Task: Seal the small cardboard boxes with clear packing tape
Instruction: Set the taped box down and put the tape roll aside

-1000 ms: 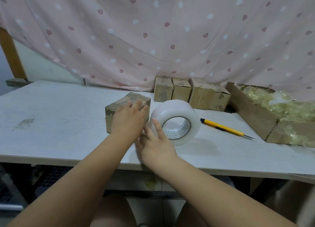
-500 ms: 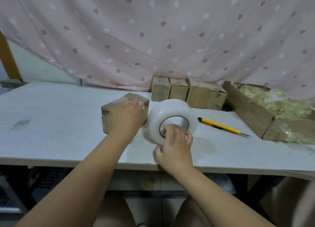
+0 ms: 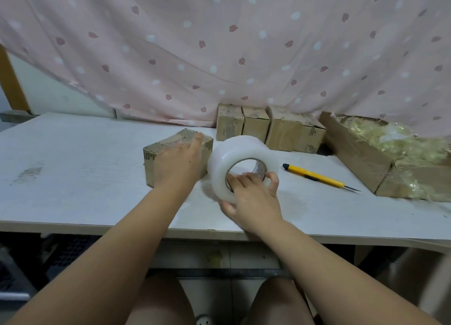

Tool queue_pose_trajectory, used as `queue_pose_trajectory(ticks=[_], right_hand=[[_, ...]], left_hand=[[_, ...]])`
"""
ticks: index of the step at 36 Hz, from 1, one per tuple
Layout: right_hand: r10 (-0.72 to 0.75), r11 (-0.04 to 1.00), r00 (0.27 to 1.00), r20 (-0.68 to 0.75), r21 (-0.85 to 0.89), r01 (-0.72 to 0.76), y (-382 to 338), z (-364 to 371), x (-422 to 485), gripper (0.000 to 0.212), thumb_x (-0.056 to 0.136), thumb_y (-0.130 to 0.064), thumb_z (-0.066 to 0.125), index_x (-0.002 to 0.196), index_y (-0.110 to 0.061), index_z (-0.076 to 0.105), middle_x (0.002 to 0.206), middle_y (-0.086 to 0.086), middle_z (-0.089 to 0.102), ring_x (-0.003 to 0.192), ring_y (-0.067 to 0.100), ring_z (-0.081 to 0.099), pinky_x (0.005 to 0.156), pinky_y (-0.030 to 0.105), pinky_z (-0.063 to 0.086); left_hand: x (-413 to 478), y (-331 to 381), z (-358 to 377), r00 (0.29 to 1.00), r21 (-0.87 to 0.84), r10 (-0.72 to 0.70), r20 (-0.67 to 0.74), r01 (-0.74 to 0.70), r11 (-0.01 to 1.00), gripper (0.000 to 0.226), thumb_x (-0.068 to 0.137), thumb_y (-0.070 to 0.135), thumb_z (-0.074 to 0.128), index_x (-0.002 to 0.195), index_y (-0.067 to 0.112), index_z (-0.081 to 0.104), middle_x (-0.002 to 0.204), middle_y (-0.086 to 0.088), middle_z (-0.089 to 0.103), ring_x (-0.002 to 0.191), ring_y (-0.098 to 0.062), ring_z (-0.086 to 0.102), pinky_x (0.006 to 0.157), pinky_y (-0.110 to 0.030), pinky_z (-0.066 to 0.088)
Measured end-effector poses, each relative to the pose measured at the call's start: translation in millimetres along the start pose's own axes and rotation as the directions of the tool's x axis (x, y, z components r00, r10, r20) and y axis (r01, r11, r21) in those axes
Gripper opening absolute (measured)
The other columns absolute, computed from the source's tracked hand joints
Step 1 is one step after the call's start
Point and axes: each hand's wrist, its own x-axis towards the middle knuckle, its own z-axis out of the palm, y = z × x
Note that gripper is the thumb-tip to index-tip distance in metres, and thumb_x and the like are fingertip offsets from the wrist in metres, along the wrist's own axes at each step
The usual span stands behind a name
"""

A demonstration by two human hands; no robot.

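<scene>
We count one small box (image 3: 168, 141) under the left hand (image 3: 177, 167), fingers straight and flat on it. One tape roll (image 3: 234, 153) just right of those fingers; right hand (image 3: 255, 197) grips it, fingers hooked in the core. Four back boxes (image 3: 256, 127) beyond the fingertips, one yellow cutter (image 3: 314, 177) further right.

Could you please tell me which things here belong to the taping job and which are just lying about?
Job: tape roll in right hand; box under left hand; four boxes behind; probably yellow cutter.
Lying about: carton of plastic wrap; pink curtain.
</scene>
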Motion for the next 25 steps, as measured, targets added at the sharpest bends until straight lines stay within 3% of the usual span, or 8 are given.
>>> queue_pose_trajectory(ticks=[5, 10, 15, 17, 20, 21, 23, 25], right_hand=[[-0.054, 0.998, 0.998, 0.013, -0.037, 0.054, 8, 1, 6, 0.056, 0.092, -0.058, 0.039, 0.136, -0.023, 0.045, 0.125, -0.002, 0.058, 0.125, 0.021, 0.043, 0.091, 0.043, 0.008], [-0.111, 0.989, 0.994, 0.024, -0.097, 0.113, 8, 3, 14, 0.059, 0.092, -0.058, 0.032, 0.13, -0.017, 0.05, 0.108, 0.001, 0.064, 0.109, 0.023, 0.055, 0.099, 0.042, 0.003], [-0.14, 0.981, 0.989, 0.038, -0.133, 0.144, 10, 5, 28, 0.059, 0.092, -0.054, 0.032, 0.122, -0.011, 0.058, 0.093, 0.006, 0.067, 0.098, 0.027, 0.058, 0.107, 0.042, -0.001], [-0.128, 0.984, 0.992, 0.022, -0.119, 0.13, 11, 7, 30, 0.055, 0.092, -0.054, 0.036, 0.117, -0.011, 0.06, 0.088, 0.006, 0.067, 0.094, 0.028, 0.059, 0.107, 0.043, 0.0], [-0.098, 0.987, 0.995, 0.005, -0.124, 0.098, 12, 10, 29, 0.053, 0.092, -0.056, 0.037, 0.116, -0.014, 0.059, 0.086, 0.002, 0.066, 0.094, 0.025, 0.059, 0.106, 0.042, 0.0], [-0.09, 0.988, 0.996, 0.002, -0.126, 0.089, 13, 10, 29, 0.056, 0.091, -0.058, 0.032, 0.116, -0.015, 0.058, 0.087, 0.001, 0.066, 0.094, 0.024, 0.059, 0.106, 0.041, 0.0], [-0.066, 0.992, 0.998, -0.022, -0.114, 0.063, 13, 11, 29, 0.065, 0.087, -0.061, 0.019, 0.114, -0.018, 0.06, 0.086, -0.001, 0.067, 0.092, 0.022, 0.06, 0.104, 0.041, 0.004], [-0.035, 0.994, 0.998, -0.053, -0.102, 0.03, 14, 11, 29, 0.071, 0.085, -0.061, 0.01, 0.11, -0.02, 0.061, 0.084, -0.002, 0.067, 0.09, 0.02, 0.061, 0.101, 0.041, 0.009]], left_hand=[[4, -6, 3, 0.997, -0.122, 0.033, -0.067, -0.04, 0.992, 0.04, 0.097, 0.018, 0.043, 0.137, 0.016, 0.049, 0.099, -0.009, 0.068, 0.087, -0.033, 0.06, 0.065, -0.035, 0.033], [8, -12, 0, 0.995, -0.111, 0.077, -0.059, -0.083, 0.99, 0.029, 0.093, 0.016, 0.045, 0.12, 0.014, 0.053, 0.101, -0.007, 0.065, 0.085, -0.03, 0.055, 0.062, -0.035, 0.034], [4, -18, -5, 0.986, -0.126, 0.149, -0.075, -0.157, 0.979, 0.055, 0.086, 0.011, 0.062, 0.139, 0.017, 0.047, 0.15, -0.013, 0.037, 0.133, -0.033, 0.037, 0.105, -0.047, 0.027], [-2, -17, -11, 0.958, -0.137, 0.167, -0.232, -0.202, 0.97, 0.049, 0.077, 0.008, 0.071, 0.125, 0.01, 0.061, 0.138, -0.018, 0.05, 0.123, -0.039, 0.049, 0.098, -0.053, 0.035], [-22, -7, -10, 0.862, -0.326, 0.183, -0.473, -0.364, 0.873, 0.035, 0.074, -0.003, 0.073, 0.108, 0.002, 0.067, 0.103, -0.014, 0.066, 0.09, -0.031, 0.061, 0.079, -0.036, 0.046], [-32, -1, -9, 0.904, -0.481, 0.154, -0.398, -0.349, 0.804, 0.033, 0.08, -0.003, 0.068, 0.111, 0.005, 0.065, 0.098, -0.007, 0.064, 0.086, -0.021, 0.058, 0.077, -0.026, 0.043], [-48, 9, -2, 0.998, -0.754, 0.049, -0.043, -0.065, 0.654, 0.037, 0.091, 0.006, 0.057, 0.126, 0.017, 0.056, 0.104, 0.004, 0.063, 0.091, -0.009, 0.056, 0.081, -0.017, 0.039], [-59, 13, 15, 0.961, -0.753, 0.041, 0.272, 0.186, 0.631, 0.052, 0.093, 0.014, 0.055, 0.141, 0.023, 0.039, 0.126, 0.005, 0.059, 0.112, -0.01, 0.055, 0.093, -0.021, 0.039]])
